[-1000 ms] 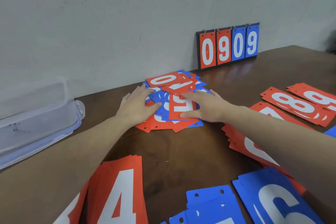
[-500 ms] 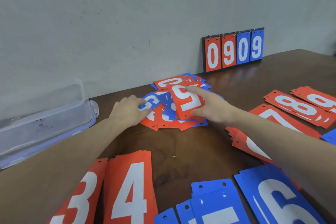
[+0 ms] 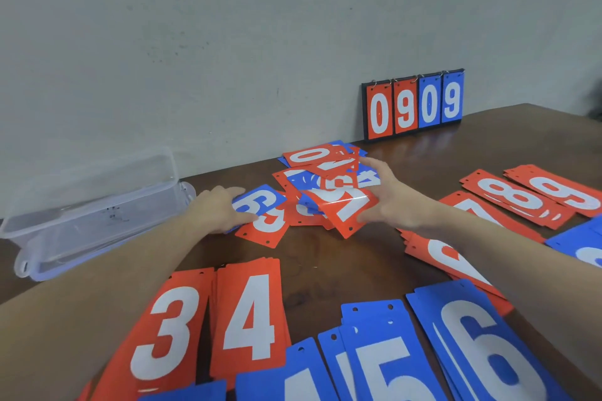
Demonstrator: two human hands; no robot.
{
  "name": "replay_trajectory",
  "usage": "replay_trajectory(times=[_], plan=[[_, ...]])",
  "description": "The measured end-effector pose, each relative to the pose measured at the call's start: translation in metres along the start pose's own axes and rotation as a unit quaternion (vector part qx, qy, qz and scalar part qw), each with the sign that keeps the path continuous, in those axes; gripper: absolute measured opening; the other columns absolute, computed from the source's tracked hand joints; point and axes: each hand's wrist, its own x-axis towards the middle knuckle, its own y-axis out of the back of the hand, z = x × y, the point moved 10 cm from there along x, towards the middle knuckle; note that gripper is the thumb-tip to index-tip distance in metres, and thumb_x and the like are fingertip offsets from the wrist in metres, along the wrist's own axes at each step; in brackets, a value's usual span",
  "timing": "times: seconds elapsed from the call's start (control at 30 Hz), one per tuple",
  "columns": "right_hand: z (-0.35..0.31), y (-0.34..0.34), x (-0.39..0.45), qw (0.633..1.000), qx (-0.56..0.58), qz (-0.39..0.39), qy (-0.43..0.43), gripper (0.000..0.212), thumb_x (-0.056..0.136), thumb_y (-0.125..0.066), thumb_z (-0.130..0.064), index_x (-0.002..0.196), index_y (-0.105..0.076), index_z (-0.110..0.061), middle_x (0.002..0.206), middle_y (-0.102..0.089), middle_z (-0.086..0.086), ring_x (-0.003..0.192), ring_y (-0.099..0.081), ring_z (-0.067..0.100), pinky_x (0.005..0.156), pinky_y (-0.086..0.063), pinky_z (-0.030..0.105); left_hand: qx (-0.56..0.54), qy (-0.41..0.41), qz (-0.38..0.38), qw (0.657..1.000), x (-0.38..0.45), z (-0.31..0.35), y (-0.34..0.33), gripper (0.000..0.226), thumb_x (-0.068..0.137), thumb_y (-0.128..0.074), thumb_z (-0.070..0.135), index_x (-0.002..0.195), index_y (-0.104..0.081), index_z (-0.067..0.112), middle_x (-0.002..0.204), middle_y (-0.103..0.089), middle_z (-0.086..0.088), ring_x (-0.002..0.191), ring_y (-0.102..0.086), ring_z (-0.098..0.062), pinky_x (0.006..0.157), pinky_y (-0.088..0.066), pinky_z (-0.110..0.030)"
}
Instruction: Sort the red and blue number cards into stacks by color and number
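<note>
A loose heap of red and blue number cards (image 3: 321,169) lies near the wall. My right hand (image 3: 389,202) holds a red card (image 3: 342,205) by its right edge, tilted up off the heap. At the heap's left side my left hand (image 3: 216,210) rests with its fingers on a blue card (image 3: 257,202) that overlaps a red card (image 3: 267,231). Sorted stacks lie nearer me: red 3 (image 3: 163,335), red 4 (image 3: 249,316), blue 5 (image 3: 384,365), blue 6 (image 3: 485,348). At the right are red 8 (image 3: 511,197) and a further red stack (image 3: 563,189).
A clear plastic box (image 3: 94,205) stands at the left by the wall. A flip scoreboard (image 3: 413,106) reading 0909 leans against the wall at the back. More red stacks (image 3: 439,257) and a blue one (image 3: 583,241) lie under and beside my right forearm. Dark table surface (image 3: 325,270) shows between heap and stacks.
My right hand has lifted a red card off the heap and tilted it. My left hand has dragged a blue card and a red card leftward out of the heap.
</note>
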Motion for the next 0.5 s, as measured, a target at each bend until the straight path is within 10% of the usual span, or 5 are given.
replay_trajectory(times=[0.23, 0.5], plan=[[0.012, 0.015, -0.022, 0.998, -0.011, -0.004, -0.064, 0.064, 0.082, -0.081, -0.012, 0.127, -0.039, -0.030, 0.116, -0.065, 0.000, 0.103, -0.068, 0.016, 0.073, -0.058, 0.023, -0.072, 0.038, -0.031, 0.996, -0.002, -0.002, -0.006, 0.086, 0.086, -0.069, 0.054, 0.155, -0.034, 0.016, 0.152, -0.037, -0.011, 0.134, -0.046, -0.030, 0.106, -0.046, -0.041], [0.010, 0.014, -0.031, 0.998, 0.050, -0.006, -0.039, 0.021, 0.092, -0.071, -0.023, 0.113, -0.073, -0.023, 0.108, -0.076, -0.001, 0.106, -0.069, 0.029, 0.099, -0.055, 0.044, -0.055, 0.042, -0.008, 0.998, -0.009, 0.000, -0.004, 0.089, 0.090, -0.065, 0.054, 0.158, -0.022, 0.018, 0.161, -0.029, -0.010, 0.142, -0.038, -0.029, 0.109, -0.041, -0.041]])
